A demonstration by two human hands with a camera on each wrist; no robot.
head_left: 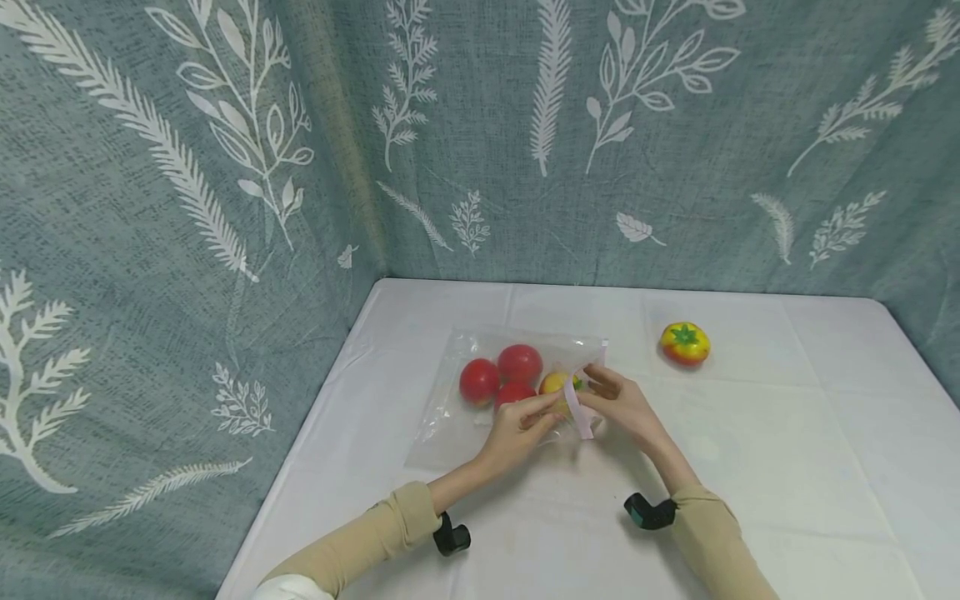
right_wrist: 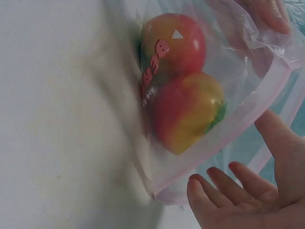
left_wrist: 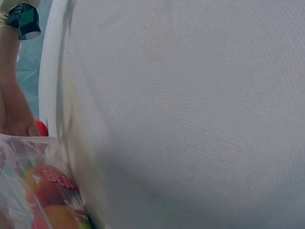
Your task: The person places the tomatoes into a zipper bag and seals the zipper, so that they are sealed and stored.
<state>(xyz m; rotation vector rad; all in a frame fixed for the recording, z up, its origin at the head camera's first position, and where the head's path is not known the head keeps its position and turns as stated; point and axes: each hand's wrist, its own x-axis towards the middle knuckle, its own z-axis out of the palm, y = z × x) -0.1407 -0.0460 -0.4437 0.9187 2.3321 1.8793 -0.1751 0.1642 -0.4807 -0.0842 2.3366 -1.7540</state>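
Note:
A clear zip bag (head_left: 441,437) with a pink-edged mouth lies on the table, its mouth toward the right. Inside it are red tomatoes (head_left: 478,381) and a yellow-and-red tomato (head_left: 553,382) near the mouth. My left hand (head_left: 514,433) pinches the bag close to its mouth. At the pink edge is my right hand (head_left: 624,407), its fingers spread and relaxed, the thumb at the rim. In the right wrist view two red-yellow tomatoes (right_wrist: 188,112) show through the plastic, and the right hand (right_wrist: 252,191) holds nothing.
Another yellow-red tomato (head_left: 685,344) with a green star-shaped top sits on the white-covered table (head_left: 787,467), right of and beyond the bag. A blue-green leaf-patterned curtain (head_left: 495,142) hangs behind the table and along its left side.

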